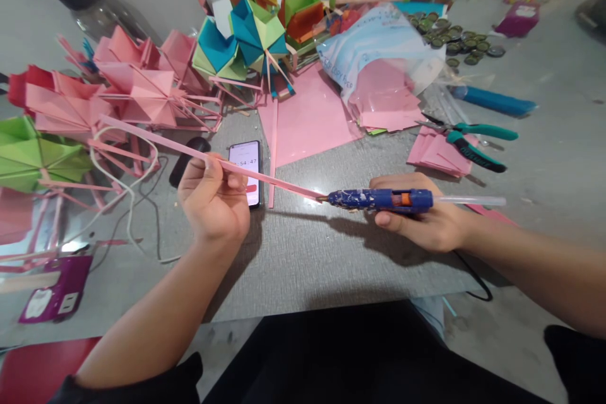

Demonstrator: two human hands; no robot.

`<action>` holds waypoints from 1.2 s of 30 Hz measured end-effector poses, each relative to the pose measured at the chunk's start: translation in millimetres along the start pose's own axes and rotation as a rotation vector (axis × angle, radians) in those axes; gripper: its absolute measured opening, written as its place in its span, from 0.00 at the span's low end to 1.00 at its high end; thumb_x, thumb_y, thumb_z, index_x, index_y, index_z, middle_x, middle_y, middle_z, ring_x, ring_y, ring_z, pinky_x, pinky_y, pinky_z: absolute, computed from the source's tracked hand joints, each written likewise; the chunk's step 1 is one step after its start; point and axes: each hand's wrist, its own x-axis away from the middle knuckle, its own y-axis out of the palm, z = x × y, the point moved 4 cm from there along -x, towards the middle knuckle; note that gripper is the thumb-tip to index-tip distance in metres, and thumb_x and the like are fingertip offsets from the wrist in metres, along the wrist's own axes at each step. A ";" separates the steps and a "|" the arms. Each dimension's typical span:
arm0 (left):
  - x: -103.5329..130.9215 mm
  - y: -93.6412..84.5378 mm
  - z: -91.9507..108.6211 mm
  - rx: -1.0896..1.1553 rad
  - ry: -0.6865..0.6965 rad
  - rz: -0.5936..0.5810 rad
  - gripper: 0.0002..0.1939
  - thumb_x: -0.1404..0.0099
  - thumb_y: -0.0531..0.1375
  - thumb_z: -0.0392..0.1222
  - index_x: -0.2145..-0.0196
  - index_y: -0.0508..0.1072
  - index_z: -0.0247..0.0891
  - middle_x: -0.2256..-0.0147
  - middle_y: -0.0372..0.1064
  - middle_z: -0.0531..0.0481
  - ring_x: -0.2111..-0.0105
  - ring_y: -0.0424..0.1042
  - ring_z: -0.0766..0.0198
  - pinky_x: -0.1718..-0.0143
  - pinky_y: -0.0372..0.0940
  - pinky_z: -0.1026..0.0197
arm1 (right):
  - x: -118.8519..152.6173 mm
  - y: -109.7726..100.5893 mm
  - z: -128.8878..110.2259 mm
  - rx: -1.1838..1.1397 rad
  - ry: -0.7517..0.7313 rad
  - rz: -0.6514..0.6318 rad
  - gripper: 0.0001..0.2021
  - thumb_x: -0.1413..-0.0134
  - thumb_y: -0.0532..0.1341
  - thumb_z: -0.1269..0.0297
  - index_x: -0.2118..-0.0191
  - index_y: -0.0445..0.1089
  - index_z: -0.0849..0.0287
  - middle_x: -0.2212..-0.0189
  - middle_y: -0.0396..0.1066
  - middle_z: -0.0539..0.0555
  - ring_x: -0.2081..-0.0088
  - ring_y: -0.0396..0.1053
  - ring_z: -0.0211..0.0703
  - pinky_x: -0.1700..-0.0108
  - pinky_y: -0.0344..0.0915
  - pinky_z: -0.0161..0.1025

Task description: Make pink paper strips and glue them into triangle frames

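My left hand (pixel 213 199) pinches a long, thin pink strip (pixel 279 183) near its middle, holding it slanted above the table. In my right hand (pixel 421 221) is a blue glue gun (pixel 364 199), its body speckled with dried glue. A clear glue stick (pixel 473 201) pokes out of the gun's back end. The nozzle meets the right end of the strip; whether glue is coming out is too small to tell. Below my left hand lies a phone (pixel 245 154) with a lit screen, partly covered by my fingers. A second pink strip (pixel 273 151) lies beside it.
Folded pink paper shapes (pixel 137 88) on stick frames crowd the left. A large pink sheet (pixel 307 117) and a plastic bag (pixel 374 50) lie ahead. Pliers (pixel 478 145) rest on small pink papers (pixel 435 151) at right. A white cable (pixel 130 214) loops at left, near a purple box (pixel 57 290).
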 end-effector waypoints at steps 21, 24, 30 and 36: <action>-13.2 -15.6 -1.2 -0.037 0.055 0.098 0.07 0.32 0.68 0.46 0.67 0.76 0.49 0.75 0.72 0.58 0.78 0.67 0.67 0.75 0.57 0.58 | 0.1 -9.8 8.9 -0.079 0.107 0.012 0.20 0.29 0.61 0.46 0.64 0.74 0.60 0.73 0.71 0.52 0.73 0.66 0.40 0.71 0.59 0.38; -9.3 -11.0 -5.0 -0.039 0.069 0.075 0.08 0.31 0.68 0.46 0.67 0.75 0.46 0.76 0.69 0.58 0.78 0.67 0.67 0.75 0.57 0.58 | 0.4 -12.1 4.9 -0.097 0.047 0.020 0.20 0.28 0.60 0.47 0.64 0.73 0.59 0.71 0.73 0.53 0.72 0.68 0.40 0.71 0.61 0.37; 15.6 15.0 -10.3 0.008 -0.016 0.053 0.12 0.35 0.73 0.51 0.67 0.77 0.44 0.74 0.71 0.53 0.79 0.67 0.65 0.79 0.63 0.58 | 1.1 -4.1 -4.4 -0.144 -0.095 0.003 0.18 0.26 0.58 0.47 0.60 0.72 0.58 0.65 0.74 0.55 0.65 0.73 0.43 0.64 0.67 0.39; 30.1 28.0 -6.8 0.037 -0.090 0.010 0.13 0.37 0.75 0.50 0.67 0.79 0.42 0.73 0.72 0.53 0.77 0.68 0.66 0.78 0.66 0.62 | -1.3 5.8 -6.1 -0.143 -0.122 -0.036 0.15 0.25 0.58 0.53 0.62 0.70 0.58 0.67 0.71 0.54 0.66 0.70 0.41 0.66 0.63 0.38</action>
